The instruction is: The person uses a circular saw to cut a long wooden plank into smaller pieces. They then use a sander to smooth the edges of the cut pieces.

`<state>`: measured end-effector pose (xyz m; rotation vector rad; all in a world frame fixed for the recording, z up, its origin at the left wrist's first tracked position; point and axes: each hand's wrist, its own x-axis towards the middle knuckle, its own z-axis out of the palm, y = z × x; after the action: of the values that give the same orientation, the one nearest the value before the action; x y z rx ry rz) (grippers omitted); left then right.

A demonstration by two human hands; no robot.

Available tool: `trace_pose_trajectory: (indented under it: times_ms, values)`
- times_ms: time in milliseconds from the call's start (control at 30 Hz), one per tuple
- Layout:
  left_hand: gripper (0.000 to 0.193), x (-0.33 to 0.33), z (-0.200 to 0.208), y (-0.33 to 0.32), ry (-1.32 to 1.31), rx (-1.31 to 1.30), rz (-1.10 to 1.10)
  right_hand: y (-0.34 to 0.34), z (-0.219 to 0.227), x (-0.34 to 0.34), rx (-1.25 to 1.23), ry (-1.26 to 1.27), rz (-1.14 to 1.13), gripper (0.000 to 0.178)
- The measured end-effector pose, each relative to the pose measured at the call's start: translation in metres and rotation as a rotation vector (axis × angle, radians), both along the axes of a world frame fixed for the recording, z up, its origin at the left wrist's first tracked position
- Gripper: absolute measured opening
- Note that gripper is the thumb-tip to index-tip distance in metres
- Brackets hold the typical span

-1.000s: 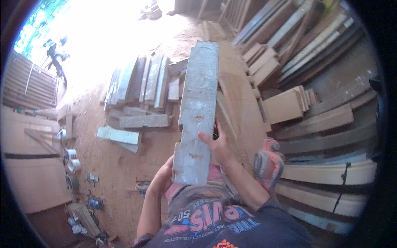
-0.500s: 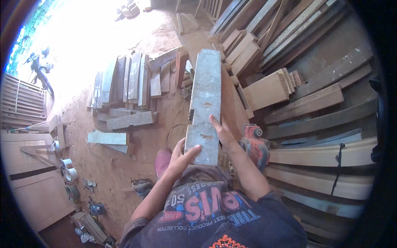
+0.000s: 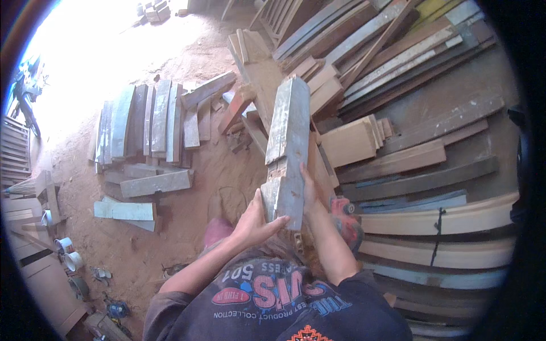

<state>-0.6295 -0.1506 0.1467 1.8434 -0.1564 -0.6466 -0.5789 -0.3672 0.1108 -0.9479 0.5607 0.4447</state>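
A long wooden plank [image 3: 294,133] with worn pale blue-grey paint is held out in front of me, its far end pointing away. It is tilted so that one broad face and a rough left edge both show, with a notch in that edge partway along. My left hand [image 3: 257,220] grips the near end from the left, thumb over the face. Along the right side, my right hand [image 3: 309,190] is closed round the plank, most of its fingers hidden. Beneath and beyond it lies a wooden bench board [image 3: 259,85].
A red power tool [image 3: 346,221] sits right of my right forearm. Old boards [image 3: 162,119] lie in rows on the dirt floor to the left, with a short pale blue piece [image 3: 124,210] nearer. Stacked lumber [image 3: 443,216] fills the right side. White cups [image 3: 73,261] stand far left.
The plank has been rolled about its length, so its left edge now faces up more. My right hand has slipped further round its side. The view has shifted slightly to the right.
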Motion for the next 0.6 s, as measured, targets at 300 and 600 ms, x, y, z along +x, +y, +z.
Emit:
trace_pose_trajectory:
  times_ms: [300,600]
  values:
    - [0.107,0.021,-0.045,0.028,0.347,-0.336,-0.136,0.016,0.006,0.008,-0.177,0.092,-0.002,0.078]
    - [0.073,0.045,-0.065,0.057,1.05,-0.64,0.005,0.059,0.072,0.003,-0.593,-0.105,0.091,0.088]
